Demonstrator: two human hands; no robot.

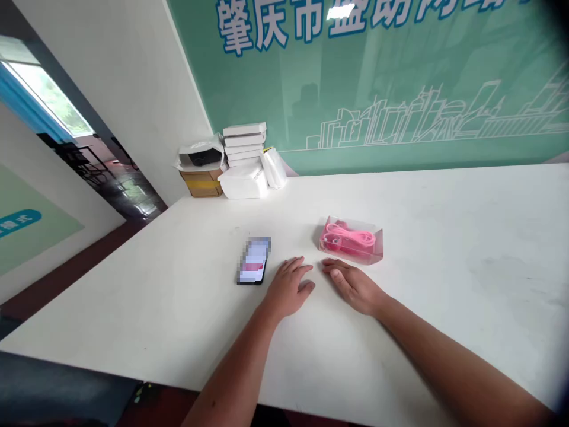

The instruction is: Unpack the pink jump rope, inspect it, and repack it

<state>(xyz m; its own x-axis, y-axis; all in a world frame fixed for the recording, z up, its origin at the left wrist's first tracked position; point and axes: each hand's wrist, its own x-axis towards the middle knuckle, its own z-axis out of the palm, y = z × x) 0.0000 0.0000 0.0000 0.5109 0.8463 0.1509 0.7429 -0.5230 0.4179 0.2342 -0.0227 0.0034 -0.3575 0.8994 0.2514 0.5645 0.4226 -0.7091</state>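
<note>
My left hand (288, 287) lies flat on the white table (444, 249), palm down, fingers stretched out and holding nothing. A phone (254, 261) with a lit screen rests just to its left. My right hand (353, 286) also lies flat and open on the table, close beside the left one. Just beyond its fingertips sits a clear plastic box (351, 240) with a pink cord inside; the fingers are near it but apart from it.
At the table's far left corner stands a pile of white boxes (244, 145), white packets (243, 181) and a brown carton (202, 182) with a bagged dark item on top. A teal wall banner (400, 77) runs behind. The table's near edge is by my forearms.
</note>
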